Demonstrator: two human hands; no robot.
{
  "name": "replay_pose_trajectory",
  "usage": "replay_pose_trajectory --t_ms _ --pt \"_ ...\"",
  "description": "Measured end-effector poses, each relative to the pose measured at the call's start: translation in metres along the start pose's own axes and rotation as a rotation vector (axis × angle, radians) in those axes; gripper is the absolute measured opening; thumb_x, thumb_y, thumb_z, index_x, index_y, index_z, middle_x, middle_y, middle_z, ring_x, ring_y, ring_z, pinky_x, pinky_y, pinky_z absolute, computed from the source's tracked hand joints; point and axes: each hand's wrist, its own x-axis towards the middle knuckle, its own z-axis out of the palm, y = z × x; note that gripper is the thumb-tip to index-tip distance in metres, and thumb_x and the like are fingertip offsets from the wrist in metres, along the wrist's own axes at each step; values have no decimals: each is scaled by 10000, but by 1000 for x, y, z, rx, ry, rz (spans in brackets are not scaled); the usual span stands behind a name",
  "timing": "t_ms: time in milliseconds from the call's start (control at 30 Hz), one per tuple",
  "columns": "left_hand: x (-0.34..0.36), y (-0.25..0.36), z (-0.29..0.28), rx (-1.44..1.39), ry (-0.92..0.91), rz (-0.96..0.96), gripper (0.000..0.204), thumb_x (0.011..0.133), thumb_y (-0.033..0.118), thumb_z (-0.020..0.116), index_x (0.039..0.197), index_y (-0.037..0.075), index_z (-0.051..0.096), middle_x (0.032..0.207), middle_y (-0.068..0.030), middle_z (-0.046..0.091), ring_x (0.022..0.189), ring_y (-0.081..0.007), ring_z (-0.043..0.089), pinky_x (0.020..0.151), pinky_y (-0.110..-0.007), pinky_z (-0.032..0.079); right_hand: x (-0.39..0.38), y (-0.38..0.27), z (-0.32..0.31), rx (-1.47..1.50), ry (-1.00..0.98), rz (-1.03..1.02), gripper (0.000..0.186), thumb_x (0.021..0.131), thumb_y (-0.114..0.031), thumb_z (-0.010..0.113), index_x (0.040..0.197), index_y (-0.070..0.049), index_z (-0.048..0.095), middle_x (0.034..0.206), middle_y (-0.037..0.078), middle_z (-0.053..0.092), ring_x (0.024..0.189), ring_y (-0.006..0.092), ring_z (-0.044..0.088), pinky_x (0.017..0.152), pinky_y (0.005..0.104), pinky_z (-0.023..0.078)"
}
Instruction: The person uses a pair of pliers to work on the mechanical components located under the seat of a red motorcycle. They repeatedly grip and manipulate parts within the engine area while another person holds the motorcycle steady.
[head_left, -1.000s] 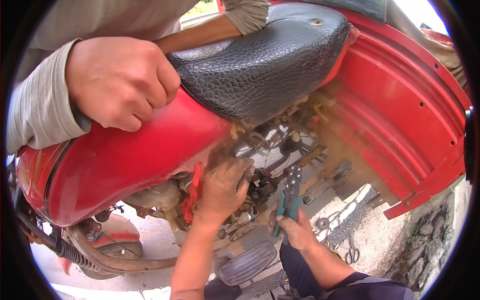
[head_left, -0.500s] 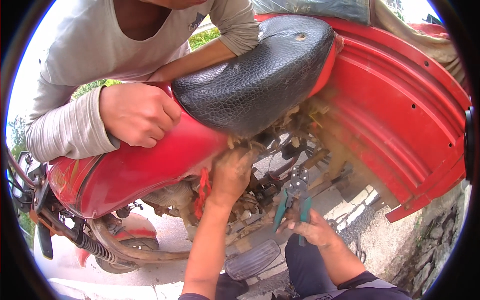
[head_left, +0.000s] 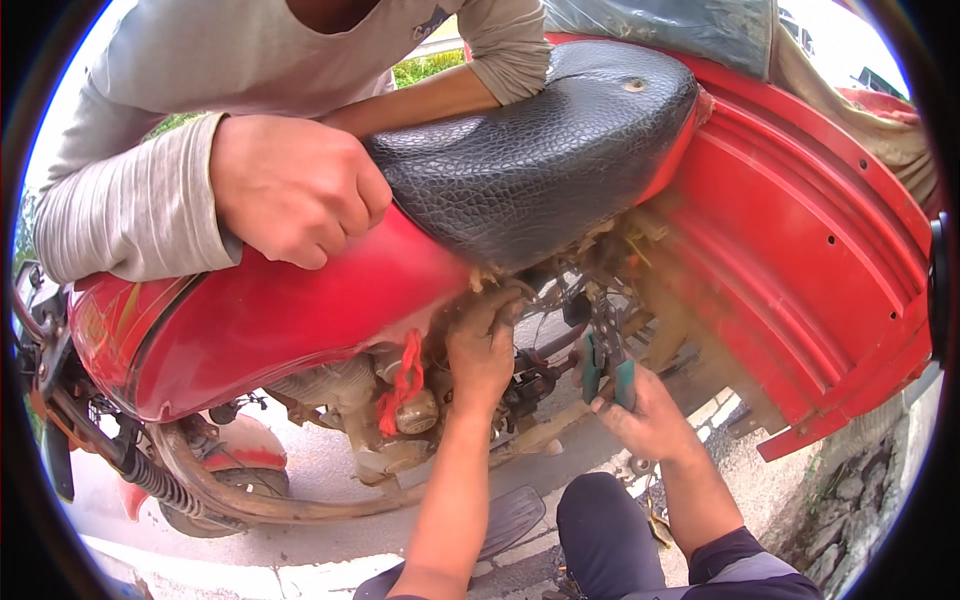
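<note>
Since the space beneath the black seat (head_left: 540,150) is narrow, the left hand (head_left: 480,350) reaches up into it palm-side hidden, fingers bent just below the seat's lower edge behind the red tank (head_left: 300,325); shadow and a hazy patch in the view mean I cannot tell how far that grip is closed or whether it pinches anything. The right hand (head_left: 648,415) has its grip wrapped round the spread handles of the green-handled pliers (head_left: 607,335), held low, which likely leaves their metal head free to point up into that same space, to the right of the left hand. A red cloth strip (head_left: 405,385) hangs beside the left forearm. Over the tank, a co-worker's hand (head_left: 300,190) is curled, perhaps for support, well apart from the pliers.
</note>
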Motion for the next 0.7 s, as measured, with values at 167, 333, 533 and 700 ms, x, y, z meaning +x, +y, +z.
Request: replay_pose_trajectory --t_ms 167,333,533,700 --pt "3 -15 9 260 120 220 266 834 -14 709 1073 93 755 998 -159 678 903 -358 670 796 -420 545 29 -7 -2 -221 27 -52 531 858 -86 617 1373 12 531 1121 136 647 966 244 649 889 376 524" --pt "-8 -18 4 365 112 330 397 738 -80 656 1090 80 744 1214 -172 636 1068 -396 659 857 -448 557 41 -4 25 94 89 154 375 918 -125 607 1274 -8 603 1079 55 631 965 171 599 874 341 506" --pt "11 -34 -14 54 -95 315 303 823 -54 577 1063 51 729 1005 -133 749 909 -331 717 817 -387 578 61 3 24 140 -54 240 376 942 -141 570 1290 -2 606 1020 56 657 917 139 621 834 324 527" --pt "17 -25 -15 -38 -199 84 263 869 -17 604 1097 23 729 1013 -156 751 923 -284 731 814 -357 574 67 3 38 325 -22 381 434 930 -140 580 1331 27 588 1076 99 681 922 200 659 850 349 529"
